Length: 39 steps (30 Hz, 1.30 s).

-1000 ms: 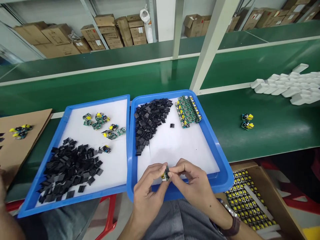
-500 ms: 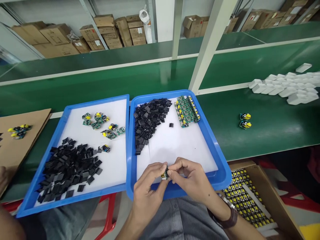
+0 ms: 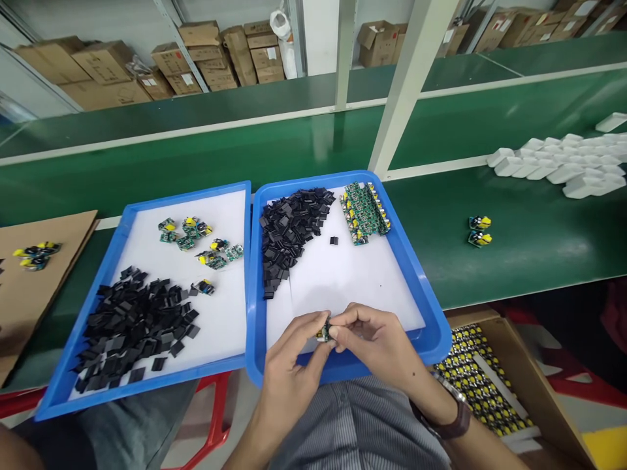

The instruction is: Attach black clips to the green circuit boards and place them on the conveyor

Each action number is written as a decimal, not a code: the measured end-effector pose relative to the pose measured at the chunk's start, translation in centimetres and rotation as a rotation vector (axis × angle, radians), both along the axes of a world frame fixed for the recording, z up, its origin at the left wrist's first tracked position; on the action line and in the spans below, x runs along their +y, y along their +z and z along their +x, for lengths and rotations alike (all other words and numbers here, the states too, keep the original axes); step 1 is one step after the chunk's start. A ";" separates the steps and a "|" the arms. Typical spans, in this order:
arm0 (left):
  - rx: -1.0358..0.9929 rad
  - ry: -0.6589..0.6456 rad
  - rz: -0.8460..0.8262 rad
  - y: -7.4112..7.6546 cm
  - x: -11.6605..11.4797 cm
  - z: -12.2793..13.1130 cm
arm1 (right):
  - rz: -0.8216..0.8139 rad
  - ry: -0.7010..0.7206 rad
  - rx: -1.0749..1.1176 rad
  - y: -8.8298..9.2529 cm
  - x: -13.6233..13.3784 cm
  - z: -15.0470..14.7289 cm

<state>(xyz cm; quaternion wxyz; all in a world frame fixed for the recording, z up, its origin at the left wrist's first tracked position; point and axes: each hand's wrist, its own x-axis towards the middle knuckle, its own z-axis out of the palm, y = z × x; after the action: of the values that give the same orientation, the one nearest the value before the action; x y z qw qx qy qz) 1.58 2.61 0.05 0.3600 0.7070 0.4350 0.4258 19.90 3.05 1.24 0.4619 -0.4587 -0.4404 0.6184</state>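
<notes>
Over the near edge of the right blue tray (image 3: 431,333), a small circuit board (image 3: 324,331) with a yellow part is pinched between my two hands. My left hand (image 3: 294,365) grips it from the left with thumb and fingers. From the other side, my right hand (image 3: 375,343) is closed at the board's edge; its fingertips hide whether a black piece is there too. Beyond my hands lie a heap of small black pieces (image 3: 294,228), one loose black piece (image 3: 334,241) and a block of joined circuit boards (image 3: 364,212).
A left blue tray (image 3: 186,191) holds more black pieces (image 3: 137,326) and several boards (image 3: 191,228). Two boards (image 3: 479,232) sit on the green bench (image 3: 529,261), near white cases (image 3: 563,160). A carton of boards (image 3: 482,378) stands low at right. A slanted post (image 3: 409,85) rises behind.
Both hands stay closed around the small board, with only slight finger movement. The whole view has shifted a little; nothing in the trays has visibly moved.
</notes>
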 end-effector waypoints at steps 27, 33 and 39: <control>-0.072 -0.145 0.069 0.6 0.0 -0.6 | -0.183 0.171 0.078 -0.7 0.2 1.2; -0.152 -0.093 -0.141 0.4 -0.2 -0.8 | -0.124 0.121 0.069 0.2 -0.1 0.9; -0.182 -0.103 0.017 0.3 -0.1 -0.6 | -0.171 0.112 -0.005 0.6 -0.7 0.4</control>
<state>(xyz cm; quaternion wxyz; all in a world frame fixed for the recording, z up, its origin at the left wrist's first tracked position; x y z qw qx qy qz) 1.00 2.48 0.31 0.4133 0.6901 0.3599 0.4728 20.34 2.35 1.87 0.3848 -0.4725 -0.4120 0.6774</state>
